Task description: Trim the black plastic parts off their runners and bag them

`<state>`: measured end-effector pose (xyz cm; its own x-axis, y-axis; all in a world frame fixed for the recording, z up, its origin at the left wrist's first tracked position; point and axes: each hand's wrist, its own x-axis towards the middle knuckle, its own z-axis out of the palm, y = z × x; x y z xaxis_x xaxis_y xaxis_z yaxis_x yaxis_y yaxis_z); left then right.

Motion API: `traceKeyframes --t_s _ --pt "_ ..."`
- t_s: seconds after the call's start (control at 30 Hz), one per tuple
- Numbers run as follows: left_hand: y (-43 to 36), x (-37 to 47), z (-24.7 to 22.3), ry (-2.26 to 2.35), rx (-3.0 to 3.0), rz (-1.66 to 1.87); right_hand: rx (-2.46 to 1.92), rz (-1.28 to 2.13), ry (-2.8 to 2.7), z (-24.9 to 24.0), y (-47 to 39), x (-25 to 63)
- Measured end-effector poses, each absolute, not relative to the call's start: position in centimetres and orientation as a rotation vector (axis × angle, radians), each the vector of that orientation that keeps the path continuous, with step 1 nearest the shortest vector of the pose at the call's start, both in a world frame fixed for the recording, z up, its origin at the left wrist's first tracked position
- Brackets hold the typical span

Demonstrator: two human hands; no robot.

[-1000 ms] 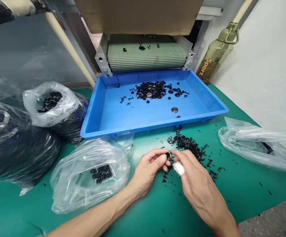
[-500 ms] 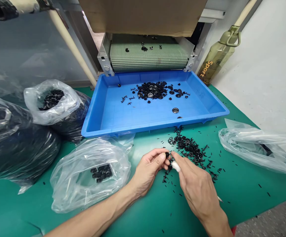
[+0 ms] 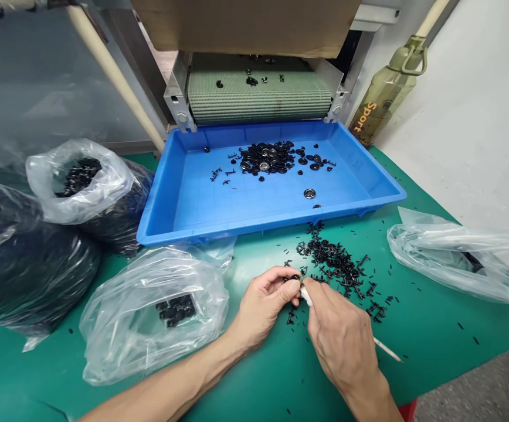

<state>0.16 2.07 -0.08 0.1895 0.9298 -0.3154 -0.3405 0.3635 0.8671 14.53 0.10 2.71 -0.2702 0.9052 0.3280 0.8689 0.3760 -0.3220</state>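
Observation:
My left hand (image 3: 267, 302) pinches a small round black part (image 3: 295, 278) between thumb and fingertips. Against it, my right hand (image 3: 341, 328) is closed around a slim wooden stick (image 3: 387, 349), whose pale end sticks out behind the palm. White wrapping (image 3: 306, 295) shows at the right fingertips; the tool's tip at the part is too small to make out. Just beyond both hands lies a loose pile of small black plastic pieces (image 3: 338, 261), with short black bits scattered around it on the green table surface (image 3: 245, 387).
A blue tray (image 3: 232, 225) holding black round parts stands under the end of a green conveyor belt (image 3: 258, 97). An open plastic bag (image 3: 118, 328) lies at left, near two filled bags (image 3: 30, 258). At right are another plastic bag (image 3: 439, 258) and a bottle (image 3: 380, 97).
The right hand has shifted slightly left, and more of the stick now shows behind it. The left hand still holds the black part. The whole view has shifted a little.

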Motion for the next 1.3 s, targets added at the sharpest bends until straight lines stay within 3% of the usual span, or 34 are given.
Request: traceKeyframes --t_s 0.17,0.4,0.67,1.1,1.3 --pt "2.1 0.2 0.0 0.988 0.837 1.021 -1.683 0.735 -2.052 3.0 1.1 15.4" --pt "2.0 0.4 -0.1 1.023 0.848 1.022 -1.820 0.419 -1.999 2.4 3.1 17.7" --pt "2.1 0.3 -0.6 0.859 0.697 1.081 -1.942 0.111 -2.305 2.7 6.6 15.8" --pt "2.2 0.5 -0.4 0.907 0.724 1.060 -1.852 0.175 -2.252 2.3 5.7 15.6" --pt "2.2 0.5 -0.7 0.879 0.680 1.070 -1.592 0.413 -2.133 4.0 2.1 15.1"
